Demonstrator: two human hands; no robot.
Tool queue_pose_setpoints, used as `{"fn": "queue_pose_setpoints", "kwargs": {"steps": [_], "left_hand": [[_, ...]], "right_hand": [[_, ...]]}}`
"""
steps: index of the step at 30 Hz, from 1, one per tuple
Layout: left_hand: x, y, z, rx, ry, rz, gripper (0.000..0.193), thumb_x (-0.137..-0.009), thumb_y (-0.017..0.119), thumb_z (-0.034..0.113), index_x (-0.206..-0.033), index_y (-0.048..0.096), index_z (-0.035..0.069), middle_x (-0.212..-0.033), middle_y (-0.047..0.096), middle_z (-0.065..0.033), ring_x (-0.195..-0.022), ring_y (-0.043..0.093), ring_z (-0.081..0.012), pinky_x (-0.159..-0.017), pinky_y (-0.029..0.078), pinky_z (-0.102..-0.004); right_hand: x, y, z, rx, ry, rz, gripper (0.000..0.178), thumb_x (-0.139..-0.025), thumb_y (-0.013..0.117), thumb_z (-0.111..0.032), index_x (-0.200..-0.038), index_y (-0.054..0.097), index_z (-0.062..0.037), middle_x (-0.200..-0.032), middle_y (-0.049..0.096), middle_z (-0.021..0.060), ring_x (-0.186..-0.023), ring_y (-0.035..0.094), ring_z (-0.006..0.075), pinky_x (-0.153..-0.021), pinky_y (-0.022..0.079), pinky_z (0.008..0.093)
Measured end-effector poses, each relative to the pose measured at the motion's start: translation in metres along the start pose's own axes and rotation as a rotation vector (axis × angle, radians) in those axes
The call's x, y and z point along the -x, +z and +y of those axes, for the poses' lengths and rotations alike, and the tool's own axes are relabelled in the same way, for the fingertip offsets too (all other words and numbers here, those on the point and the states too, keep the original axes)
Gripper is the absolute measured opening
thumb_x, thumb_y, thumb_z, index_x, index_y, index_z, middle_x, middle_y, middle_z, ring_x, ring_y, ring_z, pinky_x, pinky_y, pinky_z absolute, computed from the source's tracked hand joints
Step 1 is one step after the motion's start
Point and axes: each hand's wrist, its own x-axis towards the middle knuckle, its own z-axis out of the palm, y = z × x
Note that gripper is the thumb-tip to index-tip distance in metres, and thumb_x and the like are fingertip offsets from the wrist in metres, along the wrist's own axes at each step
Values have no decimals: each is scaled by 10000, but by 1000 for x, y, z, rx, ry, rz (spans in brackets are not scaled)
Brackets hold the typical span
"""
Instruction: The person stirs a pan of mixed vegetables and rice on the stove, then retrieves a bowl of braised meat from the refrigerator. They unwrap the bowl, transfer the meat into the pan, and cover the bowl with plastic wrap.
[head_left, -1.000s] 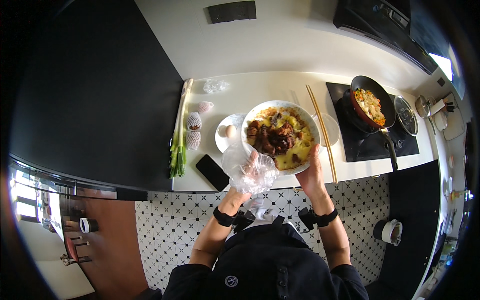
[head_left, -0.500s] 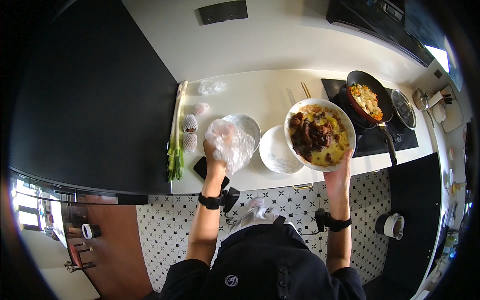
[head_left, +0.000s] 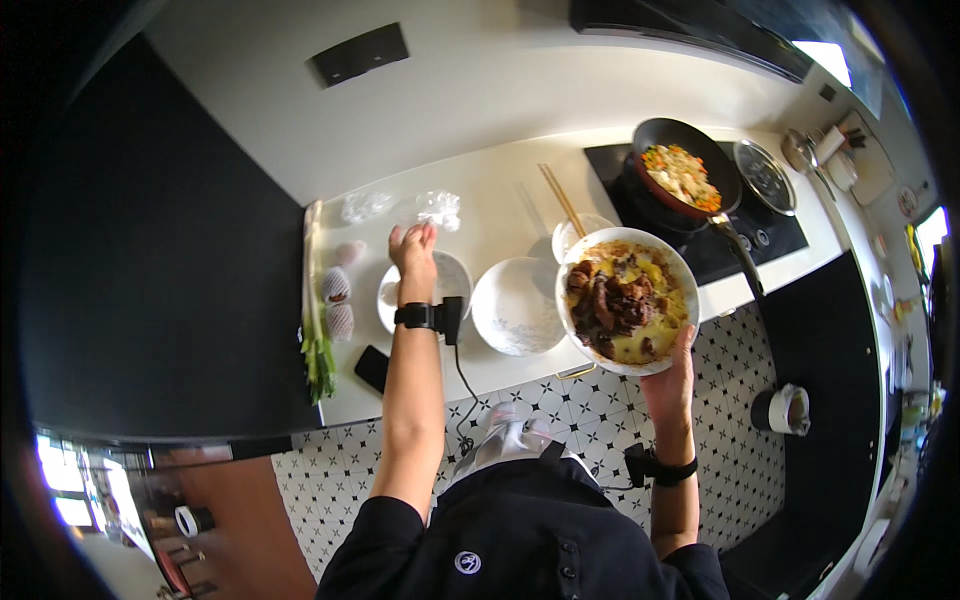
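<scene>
My right hand (head_left: 670, 380) grips the near right rim of a white bowl (head_left: 571, 345) and holds it up over the counter's front edge. Dark brown chunks of meat (head_left: 622, 305) in yellowish, oily liquid lie in it. My left hand (head_left: 414, 258) reaches over a patterned white plate (head_left: 456, 285), its fingers stretched out and holding nothing. Just past those fingertips, a crumpled clear plastic bag (head_left: 438, 209) rests on the counter. Between the two hands stands an empty white dish (head_left: 518, 305) with a faint floral pattern. A small white dish (head_left: 566, 238) with wooden chopsticks (head_left: 560, 198) is partly hidden behind the held bowl.
A frying pan (head_left: 650, 190) of rice-like food with orange bits sits on the black cooktop (head_left: 785, 240), beside a glass lid (head_left: 766, 178). Leeks (head_left: 316, 330), fruit in foam nets (head_left: 338, 287), a phone (head_left: 372, 368) and another clear plastic bundle (head_left: 366, 207) lie at the counter's left.
My left hand has moved forward and let go of the plastic bag, which now lies on the counter. The bowl stays in my right hand. The whole view has shifted.
</scene>
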Motion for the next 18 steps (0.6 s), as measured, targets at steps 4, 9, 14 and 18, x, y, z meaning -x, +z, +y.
{"fn": "queue_pose_setpoints", "kwargs": {"steps": [4, 9, 14, 18], "left_hand": [[20, -10, -9, -292, -141, 81, 410, -864, 646, 51, -1228, 479, -37, -972, 585, -133, -883, 586, -227, -830, 528, -369], [159, 32, 12, -513, -452, -659, 575, -941, 535, 386, -1380, 447, 25, -1085, 599, -56, -954, 546, -138, -792, 423, -287], [254, 88, 7, -236, -721, -913, 750, -924, 502, 503, -1501, 314, 63, -1494, 421, -123, -1341, 441, -246, -1093, 350, -414], [320, 114, -19, -40, -872, -881, 737, -868, 530, 357, -1478, 323, -2, -1500, 405, -156, -1375, 396, -322, -1164, 277, -475]], "right_hand": [[-12, -4, -4, -6, 16, -91, 620, -1036, 356, -500, -1474, 313, -64, -1463, 442, 106, -1311, 477, 250, -1070, 424, 449], [-29, -11, -17, -77, 44, -151, 618, -1034, 353, -502, -1481, 311, -78, -1470, 436, 115, -1314, 476, 281, -1079, 413, 498], [-27, -27, -42, -75, 143, -137, 703, -997, 399, -564, -1492, 294, -76, -1489, 411, 121, -1338, 454, 285, -1091, 407, 489], [-9, -71, -96, 11, 79, -251, 770, -978, 380, -609, -1511, 262, -66, -1484, 416, 164, -1330, 463, 302, -1081, 416, 501]]}}
